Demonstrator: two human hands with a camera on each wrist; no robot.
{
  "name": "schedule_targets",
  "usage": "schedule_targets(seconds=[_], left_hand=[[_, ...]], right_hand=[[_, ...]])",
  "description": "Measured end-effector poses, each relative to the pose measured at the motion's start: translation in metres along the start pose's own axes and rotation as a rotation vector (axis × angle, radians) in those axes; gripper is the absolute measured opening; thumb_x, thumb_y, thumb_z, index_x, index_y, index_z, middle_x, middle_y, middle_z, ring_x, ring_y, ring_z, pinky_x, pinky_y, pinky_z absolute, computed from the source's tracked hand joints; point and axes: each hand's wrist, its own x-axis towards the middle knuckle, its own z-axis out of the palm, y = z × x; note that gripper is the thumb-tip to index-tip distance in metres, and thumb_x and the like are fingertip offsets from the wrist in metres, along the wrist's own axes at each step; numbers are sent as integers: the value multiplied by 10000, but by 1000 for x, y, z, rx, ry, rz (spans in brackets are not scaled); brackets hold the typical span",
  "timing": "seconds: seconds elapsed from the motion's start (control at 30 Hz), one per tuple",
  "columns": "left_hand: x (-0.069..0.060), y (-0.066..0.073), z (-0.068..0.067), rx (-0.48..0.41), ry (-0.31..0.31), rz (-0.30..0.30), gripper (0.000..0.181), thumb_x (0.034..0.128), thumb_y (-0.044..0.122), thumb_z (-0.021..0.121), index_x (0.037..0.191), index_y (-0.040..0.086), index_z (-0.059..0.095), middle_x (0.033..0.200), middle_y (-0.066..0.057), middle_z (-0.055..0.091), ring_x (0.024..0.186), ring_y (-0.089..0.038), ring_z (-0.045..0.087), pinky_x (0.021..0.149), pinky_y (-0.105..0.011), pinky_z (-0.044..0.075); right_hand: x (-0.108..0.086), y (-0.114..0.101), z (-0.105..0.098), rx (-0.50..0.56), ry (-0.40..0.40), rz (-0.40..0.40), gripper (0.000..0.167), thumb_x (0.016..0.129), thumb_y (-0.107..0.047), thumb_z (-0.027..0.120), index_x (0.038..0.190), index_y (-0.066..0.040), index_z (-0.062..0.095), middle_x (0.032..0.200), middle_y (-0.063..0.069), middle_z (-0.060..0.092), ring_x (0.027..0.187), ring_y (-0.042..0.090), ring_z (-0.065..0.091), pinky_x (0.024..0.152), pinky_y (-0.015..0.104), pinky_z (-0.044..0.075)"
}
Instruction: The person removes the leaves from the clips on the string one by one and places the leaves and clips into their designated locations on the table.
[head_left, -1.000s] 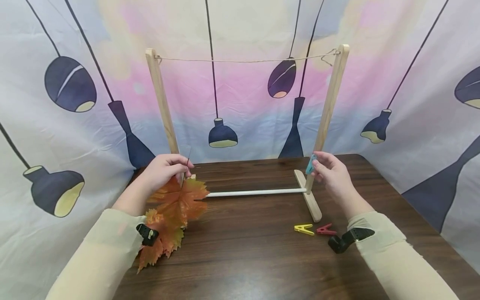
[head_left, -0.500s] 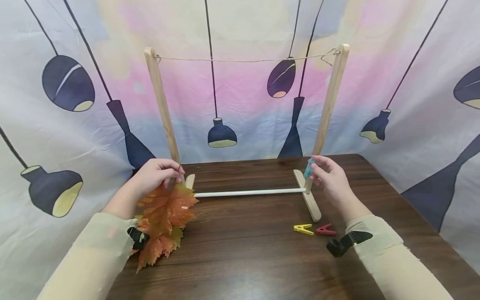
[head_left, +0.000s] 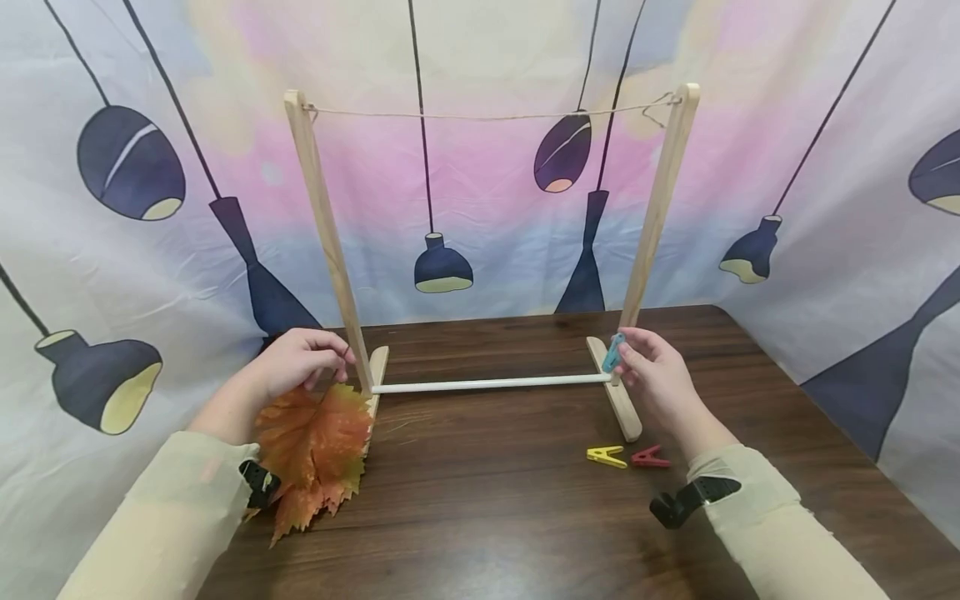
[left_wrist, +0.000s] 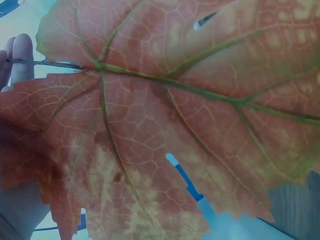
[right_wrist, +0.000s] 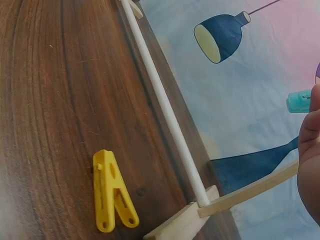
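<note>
My left hand (head_left: 300,362) pinches the stem of an orange maple leaf (head_left: 330,433), which hangs below the fingers left of a wooden frame. Much of the left wrist view is filled by this leaf (left_wrist: 145,120), its stem running to the fingertips (left_wrist: 22,50). More orange leaf (head_left: 300,510) lies beneath it, partly covered. By the foot of the right post, my right hand (head_left: 663,379) pinches a blue clothespin (head_left: 612,353) between thumb and fingers. Only the end of that clothespin (right_wrist: 298,101) shows in the right wrist view.
Two wooden posts (head_left: 326,225) stand on flat feet, joined by a white rod (head_left: 487,384) low down and a thin string (head_left: 480,117) at the top. A yellow clothespin (head_left: 606,456) and a red clothespin (head_left: 649,457) lie on the table near the right foot.
My left hand has moved left and slightly down with the leaf, away from the left post. The right hand has lowered a little with the blue clothespin.
</note>
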Motion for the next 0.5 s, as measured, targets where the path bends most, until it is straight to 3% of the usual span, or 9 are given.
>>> schedule_targets(seconds=[0.2, 0.5], left_hand=[[-4, -11, 0, -6, -62, -34, 177, 848, 30, 555, 978, -47, 649, 718, -94, 649, 414, -119, 402, 430, -293, 372], [-4, -30, 7, -16, -186, -96, 149, 850, 24, 509, 898, -22, 642, 673, -75, 607, 416, -91, 377, 413, -264, 358]], right_hand=[[-5, 10, 3, 81, 6, 7, 199, 944, -149, 570, 1135, -129, 519, 992, -6, 554, 691, 66, 562, 572, 149, 421], [-10, 25, 3, 47, -11, 25, 183, 926, -115, 597, 1101, -96, 545, 935, -12, 602, 692, 74, 573, 573, 166, 427]])
